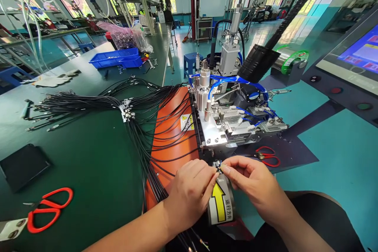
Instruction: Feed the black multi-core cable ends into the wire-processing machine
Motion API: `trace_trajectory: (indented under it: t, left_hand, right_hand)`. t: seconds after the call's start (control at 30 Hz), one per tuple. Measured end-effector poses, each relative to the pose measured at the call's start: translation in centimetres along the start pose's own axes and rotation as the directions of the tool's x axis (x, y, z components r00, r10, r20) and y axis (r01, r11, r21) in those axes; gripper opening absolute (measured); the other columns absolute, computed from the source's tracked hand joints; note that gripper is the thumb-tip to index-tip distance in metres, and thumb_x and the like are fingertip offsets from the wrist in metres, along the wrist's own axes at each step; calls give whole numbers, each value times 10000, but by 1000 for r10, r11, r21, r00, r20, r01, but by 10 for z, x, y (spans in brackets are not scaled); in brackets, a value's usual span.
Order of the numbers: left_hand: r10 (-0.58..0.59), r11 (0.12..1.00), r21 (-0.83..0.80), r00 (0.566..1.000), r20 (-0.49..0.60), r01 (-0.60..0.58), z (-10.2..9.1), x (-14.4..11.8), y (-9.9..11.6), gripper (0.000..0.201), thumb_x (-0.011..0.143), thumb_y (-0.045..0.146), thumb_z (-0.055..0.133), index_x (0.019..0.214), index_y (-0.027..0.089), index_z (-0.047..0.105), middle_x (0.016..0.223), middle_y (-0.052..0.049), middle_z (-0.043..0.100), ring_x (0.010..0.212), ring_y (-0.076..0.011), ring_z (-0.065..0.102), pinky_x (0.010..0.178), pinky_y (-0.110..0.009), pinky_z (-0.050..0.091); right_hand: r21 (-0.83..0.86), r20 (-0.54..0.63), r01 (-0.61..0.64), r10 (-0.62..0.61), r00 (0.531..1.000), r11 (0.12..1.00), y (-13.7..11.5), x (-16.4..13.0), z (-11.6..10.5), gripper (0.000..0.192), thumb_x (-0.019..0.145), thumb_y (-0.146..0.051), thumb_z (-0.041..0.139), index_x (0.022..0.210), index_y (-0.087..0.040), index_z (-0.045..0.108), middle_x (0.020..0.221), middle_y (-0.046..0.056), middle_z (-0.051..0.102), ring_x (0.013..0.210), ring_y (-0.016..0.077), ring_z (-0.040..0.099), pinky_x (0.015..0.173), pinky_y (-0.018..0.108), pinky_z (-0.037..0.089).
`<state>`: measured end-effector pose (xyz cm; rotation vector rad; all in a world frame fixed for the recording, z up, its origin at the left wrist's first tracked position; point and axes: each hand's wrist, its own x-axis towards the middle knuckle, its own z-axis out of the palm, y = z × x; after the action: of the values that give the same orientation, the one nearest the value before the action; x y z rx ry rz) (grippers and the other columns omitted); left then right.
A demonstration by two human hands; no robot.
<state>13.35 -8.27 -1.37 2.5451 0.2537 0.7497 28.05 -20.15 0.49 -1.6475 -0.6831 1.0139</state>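
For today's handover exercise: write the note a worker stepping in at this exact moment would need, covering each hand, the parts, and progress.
Left hand and right hand: both pinch one small cable end between fingertips, just before the machine.
Cable bundle lies across the green bench and the orange cover.
Red scissors lie at left.
How many cables are finished cannot be told.

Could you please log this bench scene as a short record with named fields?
Left hand: pinches a small cable end with its fingertips
Right hand: pinches the same cable end from the other side
Below hands: yellow arrow label
Behind hands: metal machine with blue tubing
Left of machine: orange mat under black cable bundle
Bench near left: red scissors
Beside machine: red-handled cutters
Far bench: blue tray
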Motion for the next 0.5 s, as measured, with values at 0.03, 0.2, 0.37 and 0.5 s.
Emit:
trace_trajectory:
  t: [0.03, 0.2, 0.37, 0.5]
  left_hand:
    - [-1, 1000, -5, 1000, 0, 1, 0, 0, 0, 144, 974, 177, 497, 891, 150, 613, 763, -44, 566, 715, -166, 482, 651, -310, 365]
    - [-30, 999, -34, 999, -13, 29, 0, 2, 0, 159, 982, 186, 487, 876, 154, 601, 782, -39, 577, 717, -160, 496, 645, -303, 377]
    - [-85, 993, -85, 996, 14, 86, 1, 1, -1, 173, 984, 196, 480, 848, 166, 583, 764, -22, 565, 708, -148, 511, 637, -287, 387]
    - [-114, 988, -106, 993, 8, 114, 2, 0, -2, 167, 980, 199, 487, 839, 170, 571, 757, -16, 551, 708, -144, 507, 642, -285, 381]
  right_hand:
    - [-13, 2, 5, -5, 1000, 1000, -1, 0, -1, 307, 880, -493, 650, 896, -190, 702, 737, -1, 609, 644, 118, 510, 582, 235, 414]
    - [-222, -44, 133, -147, 988, 966, -5, 1, -2, 250, 919, -453, 613, 865, -220, 687, 776, -3, 620, 695, 133, 547, 624, 248, 431]
    - [-490, -51, 482, -576, 816, 726, 5, 0, 13, 146, 970, -236, 539, 870, -204, 640, 861, 35, 613, 791, 155, 577, 718, 278, 453]
    - [-533, -30, 591, -711, 702, 606, 12, -1, 21, 146, 973, -131, 489, 957, -195, 620, 922, 56, 606, 854, 160, 581, 794, 295, 464]
